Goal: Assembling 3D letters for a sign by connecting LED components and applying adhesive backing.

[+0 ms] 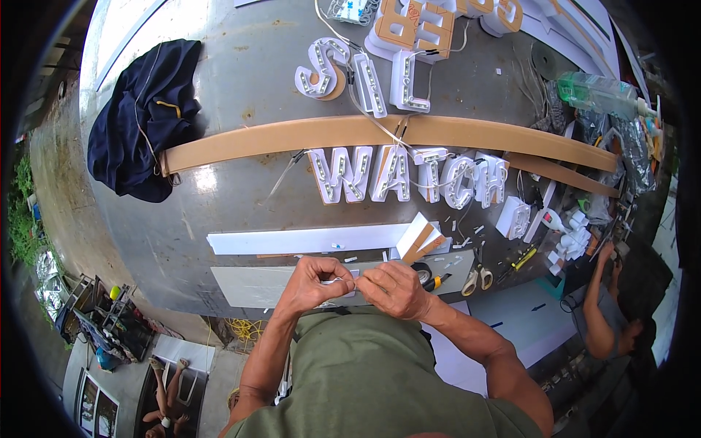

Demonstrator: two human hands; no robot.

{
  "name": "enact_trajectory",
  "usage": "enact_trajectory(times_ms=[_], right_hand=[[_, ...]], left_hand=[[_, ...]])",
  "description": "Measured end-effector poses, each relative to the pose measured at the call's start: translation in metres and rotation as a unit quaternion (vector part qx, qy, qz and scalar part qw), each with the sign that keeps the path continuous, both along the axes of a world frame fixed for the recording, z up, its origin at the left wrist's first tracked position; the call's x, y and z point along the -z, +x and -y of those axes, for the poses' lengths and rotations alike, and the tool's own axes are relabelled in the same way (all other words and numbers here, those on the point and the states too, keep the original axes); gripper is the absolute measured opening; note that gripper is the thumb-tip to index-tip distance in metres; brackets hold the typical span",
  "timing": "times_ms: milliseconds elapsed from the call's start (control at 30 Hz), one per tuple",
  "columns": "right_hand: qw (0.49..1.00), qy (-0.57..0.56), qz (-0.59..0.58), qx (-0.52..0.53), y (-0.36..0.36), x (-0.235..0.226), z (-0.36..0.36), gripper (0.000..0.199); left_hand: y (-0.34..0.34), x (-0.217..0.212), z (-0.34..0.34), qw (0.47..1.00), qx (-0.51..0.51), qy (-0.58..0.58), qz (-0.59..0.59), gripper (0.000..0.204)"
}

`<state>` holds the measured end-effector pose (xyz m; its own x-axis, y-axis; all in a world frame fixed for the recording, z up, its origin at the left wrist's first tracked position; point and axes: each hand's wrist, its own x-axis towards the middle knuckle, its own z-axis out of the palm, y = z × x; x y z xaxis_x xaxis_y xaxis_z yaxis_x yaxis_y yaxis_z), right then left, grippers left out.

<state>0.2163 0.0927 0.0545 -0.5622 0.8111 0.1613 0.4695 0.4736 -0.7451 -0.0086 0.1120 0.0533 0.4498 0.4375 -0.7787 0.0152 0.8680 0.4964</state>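
My left hand [314, 285] and my right hand [398, 290] meet at the table's near edge, in front of my body. Both are closed, their fingertips pinched almost together. A thin white wire [337, 279] shows at the left fingertips; its end at the right fingers is hidden. Beneath the hands lies a flat grey strip [244, 286]. Beyond it is a long white strip [292, 241]. Farther off stands a row of white channel letters [387, 175] with small LED modules and wires. To the right of my right hand lies a roll of black tape [422, 273] beside a yellow-and-black cutter [438, 282].
Scissors [478, 274] and a yellow-handled tool [522, 260] lie at right, near a green bottle [599, 95]. A long brown strip [292, 139] crosses the table; more letters [321, 69] lie beyond. Dark cloth [146, 117] sits at left. Another person [602, 314] works at right.
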Motion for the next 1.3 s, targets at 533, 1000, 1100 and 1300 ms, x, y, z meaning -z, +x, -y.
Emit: enact_trajectory(times_ms=[533, 1000, 1100, 1300], right_hand=[[0.793, -0.543, -0.18, 0.211, -0.012, -0.019, 0.015, 0.012], [0.992, 0.087, -0.061, 0.062, -0.013, -0.063, 0.056, 0.028], [0.988, 0.135, -0.03, 0.062, -0.014, -0.067, 0.072, 0.028], [0.985, -0.075, -0.11, 0.11, -0.022, -0.091, 0.098, 0.016]], left_hand=[[0.016, -0.032, 0.008, 0.882, 0.069, 0.429, -0.185, 0.01], [-0.001, -0.07, 0.061, 0.968, -0.024, 0.241, -0.064, 0.009], [-0.002, -0.078, 0.075, 0.967, -0.017, 0.244, -0.071, 0.01], [-0.007, -0.09, 0.097, 0.955, 0.0, 0.295, -0.041, 0.014]])
